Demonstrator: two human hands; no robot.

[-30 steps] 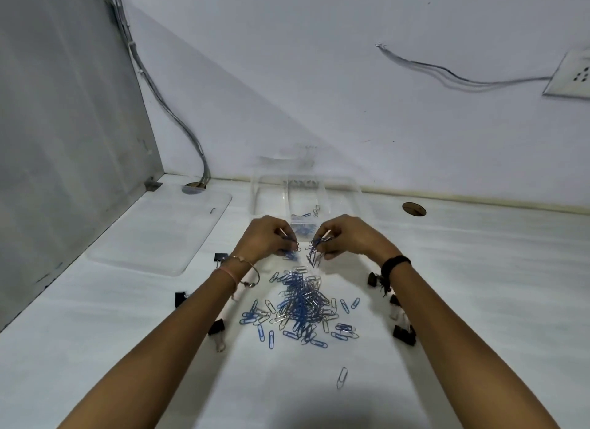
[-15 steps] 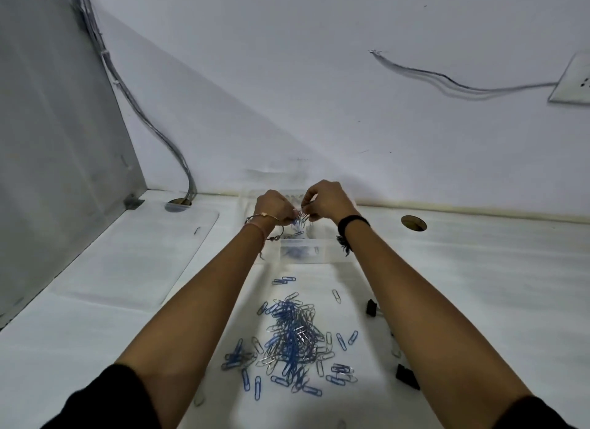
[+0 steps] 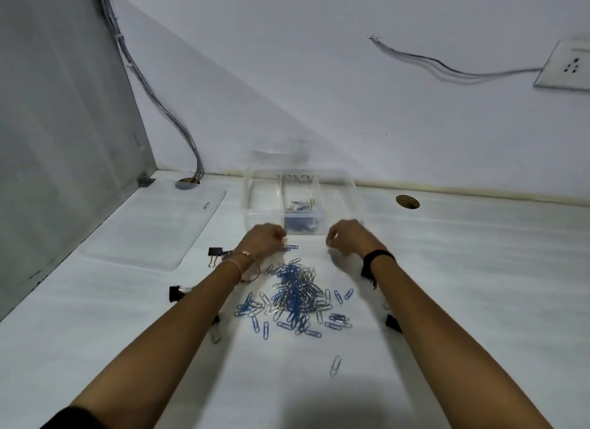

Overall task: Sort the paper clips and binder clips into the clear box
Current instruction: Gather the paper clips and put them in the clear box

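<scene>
Where the white desk (image 3: pixel 479 269) meets the wall, a clear box (image 3: pixel 255 201) stands with its lid off, split by thin walls into compartments. Its middle compartment holds a small scatter of blue and silver paper clips (image 3: pixel 301 205), and more blue ones show through its near wall; the compartment on the left side looks bare, and the right one is too faint to judge. Just in front of the box, both hands hover low over the desk. The left hand (image 3: pixel 263 240) is curled into a loose fist, and whether it holds anything cannot be told. The right hand (image 3: pixel 346 240) is curled too, fingertips drawn together, with nothing clearly seen between them. A single blue clip (image 3: pixel 291 247) lies beside the left hand. Between the forearms sits the main pile of paper clips (image 3: pixel 295 296), blue and silver tangled together, with one stray silver clip (image 3: pixel 335 364) nearer the camera. Black binder clips lie to both sides: two on the left (image 3: pixel 214 253) (image 3: pixel 175 293), one on the right (image 3: pixel 392 322).
</scene>
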